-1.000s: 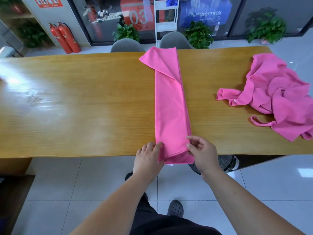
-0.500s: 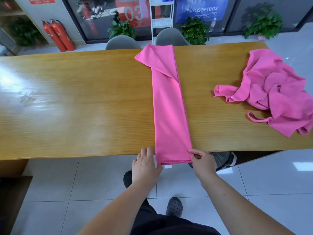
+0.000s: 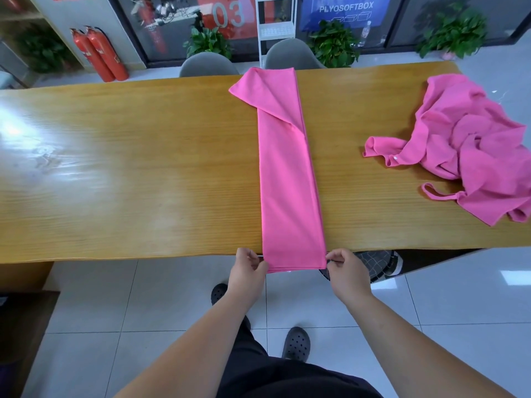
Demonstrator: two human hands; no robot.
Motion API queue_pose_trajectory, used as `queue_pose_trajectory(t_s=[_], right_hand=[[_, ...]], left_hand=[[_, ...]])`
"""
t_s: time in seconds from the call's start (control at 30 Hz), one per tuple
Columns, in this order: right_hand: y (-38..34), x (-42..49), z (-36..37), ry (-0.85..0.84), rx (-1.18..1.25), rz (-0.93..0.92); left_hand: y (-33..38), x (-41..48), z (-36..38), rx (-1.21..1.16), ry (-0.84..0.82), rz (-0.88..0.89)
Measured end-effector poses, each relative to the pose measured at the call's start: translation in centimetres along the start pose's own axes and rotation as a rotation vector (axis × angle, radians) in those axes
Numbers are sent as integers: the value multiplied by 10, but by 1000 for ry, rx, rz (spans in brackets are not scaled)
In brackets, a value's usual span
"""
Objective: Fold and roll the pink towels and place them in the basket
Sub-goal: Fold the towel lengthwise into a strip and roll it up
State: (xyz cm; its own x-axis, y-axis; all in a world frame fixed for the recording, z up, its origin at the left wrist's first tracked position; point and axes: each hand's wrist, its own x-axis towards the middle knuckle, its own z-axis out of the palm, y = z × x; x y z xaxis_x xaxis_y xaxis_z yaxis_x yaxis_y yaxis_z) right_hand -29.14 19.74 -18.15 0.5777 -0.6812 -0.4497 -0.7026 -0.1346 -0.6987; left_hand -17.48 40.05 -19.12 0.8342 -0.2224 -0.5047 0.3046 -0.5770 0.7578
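The folded towel [image 3: 287,182] lies as a long narrow strip across the wooden table [image 3: 129,168]. Its far end opens in a slanting flap, and its near end hangs just over the near edge. The crumpled towel [image 3: 474,156] sits well apart on the right. The left hand [image 3: 247,272] and right hand [image 3: 349,272] each pinch a near corner, fingers curled on the cloth. To roll well, they should probably keep both corners level, make a tight first turn, and roll straight toward the far flap.

Folded pink towel [image 3: 287,173] stretched long, narrow across table [image 3: 143,168], near end overhanging edge, far corner flapped open; crumpled pink towel [image 3: 471,145] heaped well right
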Motion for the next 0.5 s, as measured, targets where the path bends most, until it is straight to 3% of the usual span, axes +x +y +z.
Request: queue_pose_trajectory(t_s=[0.37, 0.5], right_hand=[[2, 12, 4, -110, 237, -61], [6, 11, -7, -268, 338, -91]], left_hand=[[0, 6, -8, -59, -97, 44], [-4, 6, -14, -129, -226, 76]])
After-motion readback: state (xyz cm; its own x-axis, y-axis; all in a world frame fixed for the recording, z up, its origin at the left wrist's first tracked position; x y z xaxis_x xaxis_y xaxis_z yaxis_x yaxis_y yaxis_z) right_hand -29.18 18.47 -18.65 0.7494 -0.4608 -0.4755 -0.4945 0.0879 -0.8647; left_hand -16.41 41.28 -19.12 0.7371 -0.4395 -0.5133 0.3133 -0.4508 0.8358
